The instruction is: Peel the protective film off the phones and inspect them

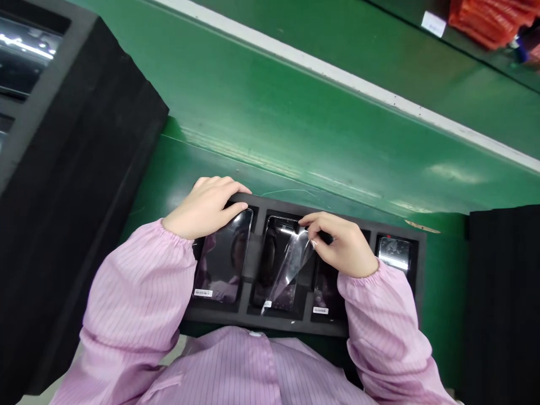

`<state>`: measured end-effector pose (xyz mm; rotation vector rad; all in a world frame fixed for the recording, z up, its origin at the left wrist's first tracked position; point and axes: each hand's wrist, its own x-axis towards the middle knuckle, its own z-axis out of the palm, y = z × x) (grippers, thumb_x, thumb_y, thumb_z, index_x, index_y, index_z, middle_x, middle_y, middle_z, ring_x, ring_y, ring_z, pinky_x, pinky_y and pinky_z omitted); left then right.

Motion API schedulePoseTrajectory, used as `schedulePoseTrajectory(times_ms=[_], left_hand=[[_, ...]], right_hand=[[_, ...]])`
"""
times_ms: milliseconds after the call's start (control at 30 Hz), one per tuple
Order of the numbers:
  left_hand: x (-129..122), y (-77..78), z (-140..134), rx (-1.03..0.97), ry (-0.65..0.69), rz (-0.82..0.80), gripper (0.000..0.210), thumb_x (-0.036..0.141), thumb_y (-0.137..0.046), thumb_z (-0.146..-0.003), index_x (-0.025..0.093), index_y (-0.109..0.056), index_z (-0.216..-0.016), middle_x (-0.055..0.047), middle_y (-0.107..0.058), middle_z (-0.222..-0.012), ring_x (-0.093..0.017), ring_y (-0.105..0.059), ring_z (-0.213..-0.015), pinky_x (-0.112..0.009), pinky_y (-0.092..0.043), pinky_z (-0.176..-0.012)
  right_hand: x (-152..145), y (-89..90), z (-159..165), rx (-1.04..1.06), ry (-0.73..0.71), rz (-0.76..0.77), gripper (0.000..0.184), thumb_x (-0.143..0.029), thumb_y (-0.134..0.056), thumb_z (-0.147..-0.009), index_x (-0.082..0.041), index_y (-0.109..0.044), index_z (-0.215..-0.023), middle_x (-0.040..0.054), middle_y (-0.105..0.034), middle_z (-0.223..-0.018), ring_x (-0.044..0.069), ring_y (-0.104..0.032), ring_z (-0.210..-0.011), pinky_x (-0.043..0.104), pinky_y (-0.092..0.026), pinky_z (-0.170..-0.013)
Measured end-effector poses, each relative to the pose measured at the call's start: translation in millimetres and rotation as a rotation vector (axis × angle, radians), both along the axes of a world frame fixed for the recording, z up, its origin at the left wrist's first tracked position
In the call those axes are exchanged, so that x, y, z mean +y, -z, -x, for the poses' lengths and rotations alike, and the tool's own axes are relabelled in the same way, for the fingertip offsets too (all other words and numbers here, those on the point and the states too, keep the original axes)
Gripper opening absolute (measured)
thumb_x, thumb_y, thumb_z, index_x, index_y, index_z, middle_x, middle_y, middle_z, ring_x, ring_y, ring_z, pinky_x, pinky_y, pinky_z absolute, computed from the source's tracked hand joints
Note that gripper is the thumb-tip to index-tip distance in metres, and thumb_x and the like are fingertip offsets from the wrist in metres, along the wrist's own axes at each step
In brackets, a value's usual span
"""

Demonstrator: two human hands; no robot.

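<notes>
A black foam tray point(252, 259) holds several phone-like glass screens in separate slots. My left hand point(206, 207) grips the tray's far left edge, its thumb over the top of the left screen point(223, 256) and its fingers along the rim. In the slot beside it lies another dark screen point(276, 253). My right hand point(340, 239) pinches the upper corner of a clear plastic film point(291, 264), which is lifted at a slant over that screen. The film's lower end reaches a small white label near the screen's bottom. My right forearm partly covers a third screen point(327, 287).
A smaller bright screen point(394, 253) sits in the tray's right slot. Tall stacks of black foam trays stand at left point(76, 169) and right point(502, 292). Behind the green bench point(189, 157), a shelf with a white edge point(337, 73) carries orange bundles point(489, 22).
</notes>
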<state>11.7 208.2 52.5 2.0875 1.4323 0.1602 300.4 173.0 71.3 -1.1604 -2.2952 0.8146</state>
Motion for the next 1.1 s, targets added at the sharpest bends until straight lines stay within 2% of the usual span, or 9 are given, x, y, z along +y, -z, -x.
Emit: schedulePoseTrajectory(times_ms=[267,433,500,600,733,833,967,1033,1100], left_hand=[[-2,0.3,0,0.008,0.004,-0.005,0.031,0.040,-0.045,-0.096,0.026,-0.062,-0.118,-0.003,-0.066,-0.116,-0.025,-0.058,-0.111,-0.044,-0.036,-0.103],[-2,1.2,0,0.013,0.009,-0.027,0.030,0.040,-0.043,-0.097,0.028,-0.062,-0.117,-0.003,-0.067,-0.117,-0.025,-0.058,-0.111,-0.045,-0.036,-0.102],[-2,1.6,1,0.016,0.011,-0.023,0.031,0.041,-0.042,-0.097,0.029,-0.062,-0.117,-0.003,-0.067,-0.118,-0.026,-0.058,-0.112,-0.045,-0.037,-0.102],[-2,1.4,1,0.023,0.010,-0.013,0.032,0.043,-0.041,-0.097,0.029,-0.062,-0.118,-0.003,-0.066,-0.120,-0.026,-0.058,-0.113,-0.045,-0.037,-0.102],[-3,0.6,0,0.034,0.009,-0.020,0.035,0.044,-0.040,-0.096,0.028,-0.062,-0.118,-0.004,-0.066,-0.121,-0.027,-0.057,-0.114,-0.046,-0.037,-0.103],[-2,0.8,1,0.051,0.008,-0.022,0.036,0.045,-0.041,-0.096,0.028,-0.062,-0.119,-0.004,-0.066,-0.120,-0.028,-0.058,-0.113,-0.046,-0.038,-0.102],[-1,0.5,1,0.064,0.013,-0.018,0.035,0.045,-0.041,-0.096,0.028,-0.062,-0.118,-0.003,-0.067,-0.119,-0.027,-0.058,-0.112,-0.045,-0.038,-0.100],[-1,-0.4,1,0.075,0.024,-0.004,0.035,0.044,-0.041,-0.096,0.028,-0.062,-0.119,-0.004,-0.066,-0.118,-0.027,-0.058,-0.111,-0.044,-0.037,-0.100],[0,-1.5,1,0.089,0.033,0.004,0.036,0.044,-0.042,-0.096,0.028,-0.062,-0.121,-0.004,-0.066,-0.117,-0.028,-0.058,-0.112,-0.045,-0.037,-0.101]], right_hand=[[-4,-6.8,-6,0.005,-0.017,0.031,0.022,0.001,-0.048,-0.077,-0.019,-0.047,-0.068,0.0030,-0.071,-0.090,0.013,-0.066,-0.080,0.025,-0.051,-0.071],[-8,-18.1,-7,-0.036,-0.002,-0.013,0.018,-0.005,-0.056,-0.082,-0.020,-0.063,-0.088,0.0020,-0.070,-0.082,0.016,-0.061,-0.080,0.032,-0.052,-0.076],[-11,-24.0,-6,-0.003,-0.066,0.067,0.019,-0.005,-0.057,-0.082,-0.021,-0.064,-0.088,0.0009,-0.070,-0.081,0.016,-0.062,-0.079,0.034,-0.053,-0.082],[-18,-29.5,0,0.085,-0.220,0.310,0.020,-0.003,-0.056,-0.080,-0.020,-0.063,-0.087,-0.0014,-0.070,-0.081,0.012,-0.064,-0.075,0.033,-0.054,-0.087],[-24,-27.2,10,0.228,-0.337,0.594,0.021,0.000,-0.054,-0.079,-0.017,-0.062,-0.088,0.0003,-0.069,-0.084,0.009,-0.065,-0.074,0.021,-0.055,-0.072],[-27,-23.5,14,0.307,-0.435,0.689,0.020,0.002,-0.051,-0.077,-0.017,-0.059,-0.079,0.0003,-0.067,-0.080,0.009,-0.062,-0.074,0.020,-0.053,-0.070],[-30,-22.5,15,0.293,-0.555,0.821,0.022,0.004,-0.050,-0.076,-0.017,-0.057,-0.073,-0.0005,-0.065,-0.078,0.008,-0.060,-0.072,0.019,-0.051,-0.070],[-30,-21.9,16,0.283,-0.560,0.817,0.024,0.004,-0.049,-0.078,-0.017,-0.058,-0.074,0.0001,-0.066,-0.080,0.009,-0.061,-0.073,0.020,-0.052,-0.071],[-28,-19.9,17,0.301,-0.472,0.741,0.025,0.004,-0.049,-0.080,-0.016,-0.061,-0.076,0.0016,-0.068,-0.084,0.010,-0.063,-0.078,0.023,-0.053,-0.076]])
